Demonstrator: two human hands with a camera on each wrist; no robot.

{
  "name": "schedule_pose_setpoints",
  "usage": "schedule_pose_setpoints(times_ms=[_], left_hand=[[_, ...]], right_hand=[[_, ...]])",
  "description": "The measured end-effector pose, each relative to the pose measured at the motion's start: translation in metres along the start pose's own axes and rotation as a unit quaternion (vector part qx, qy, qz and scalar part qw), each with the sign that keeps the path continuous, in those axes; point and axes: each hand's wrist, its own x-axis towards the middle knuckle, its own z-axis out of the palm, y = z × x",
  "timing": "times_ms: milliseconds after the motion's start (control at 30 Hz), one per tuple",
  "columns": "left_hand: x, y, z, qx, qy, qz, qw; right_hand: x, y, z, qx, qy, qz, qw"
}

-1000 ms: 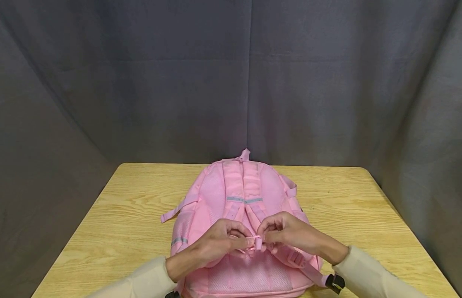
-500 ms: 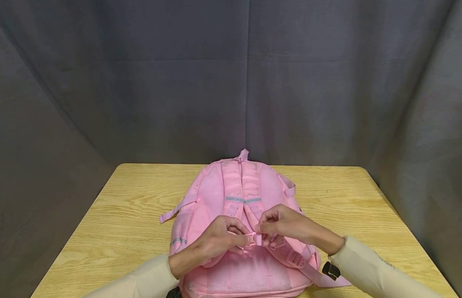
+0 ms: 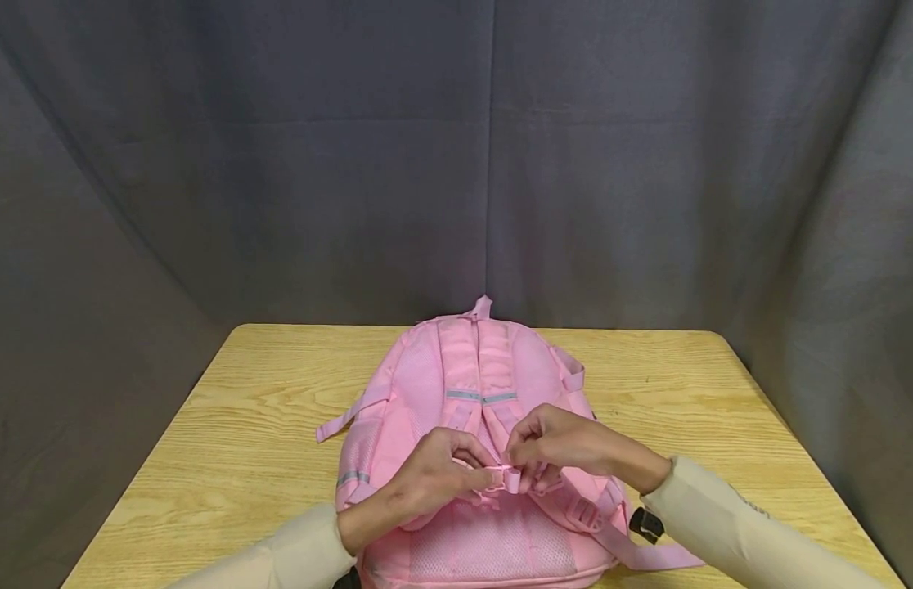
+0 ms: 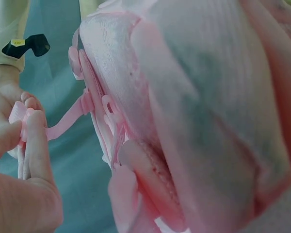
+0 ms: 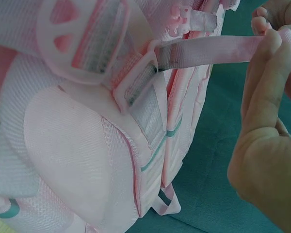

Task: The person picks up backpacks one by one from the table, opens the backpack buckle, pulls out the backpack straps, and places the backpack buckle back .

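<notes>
A pink backpack [image 3: 493, 544] leans back on the table, its shoulder straps [image 3: 477, 352] towards me. Before its lower middle, my left hand [image 3: 434, 474] pinches a small pink buckle [image 3: 495, 480] between thumb and fingers. Close beside it, my right hand [image 3: 570, 444] pinches the pink webbing [image 3: 512, 481], which makes a short loop at the buckle. In the right wrist view a flat webbing strap [image 5: 211, 51] runs taut from the bag to the fingertips. Fingers partly hide the buckle, so I cannot tell how the webbing passes through it.
The wooden table [image 3: 228, 458] spreads to both sides, with a dark grey curtain [image 3: 353, 164] behind. A loose side strap [image 3: 353, 417] sticks out left. Another strap end [image 3: 658, 558] trails at lower right, by the black wrist camera [image 3: 646, 524]. A pink adjuster buckle [image 3: 583, 514] sits nearby.
My right hand has risen slightly and shifted a little left. The left hand has stayed nearly in place, still on the buckle. More of the lower right strap end shows now.
</notes>
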Motion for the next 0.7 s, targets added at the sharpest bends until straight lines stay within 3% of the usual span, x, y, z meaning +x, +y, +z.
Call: schedule_pose_setpoints(times_ms=[467,700], left_hand=[[0.0004,-0.0016,-0.0010,0.025,0.012,0.005,0.9996],[0.0000,-0.0023,-0.0010,0.033,0.014,0.008,0.9993]], right_hand=[[-0.0015,-0.0021,-0.0008,0.011,-0.010,-0.009,1.000],[-0.0043,-0.0050,0.0000,-0.011,-0.002,-0.009,1.000]])
